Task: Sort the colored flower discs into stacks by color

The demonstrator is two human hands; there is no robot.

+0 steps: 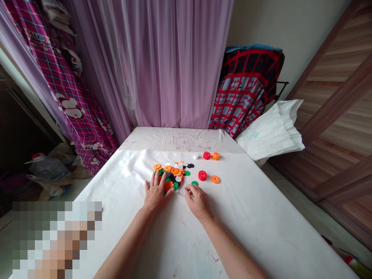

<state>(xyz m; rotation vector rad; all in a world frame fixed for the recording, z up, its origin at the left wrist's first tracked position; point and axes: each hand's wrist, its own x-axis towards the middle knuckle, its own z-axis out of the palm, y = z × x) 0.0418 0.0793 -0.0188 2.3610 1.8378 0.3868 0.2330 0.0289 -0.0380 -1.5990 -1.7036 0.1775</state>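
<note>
A heap of flower-shaped plastic discs (175,170) in orange, white, black, green and red lies mid-table. My left hand (155,193) rests palm down at its near left edge, fingers spread over some discs. To the right of the heap, my right hand (199,202) is closed, thumb and fingers curled together; whatever they may hold is hidden. A green disc (194,183) shows just beyond its knuckles. Farther off are a red stack of discs (202,175) and an orange disc (215,179). Behind them stand a white stack (195,156), another red stack (206,155) and an orange stack (216,156).
A white cloth (247,217) covers the table. Purple curtains (177,66) hang behind it. A white plastic bag (271,130) leans at the right edge, near a wooden door (343,108). On the left floor is a large clear bottle (48,168).
</note>
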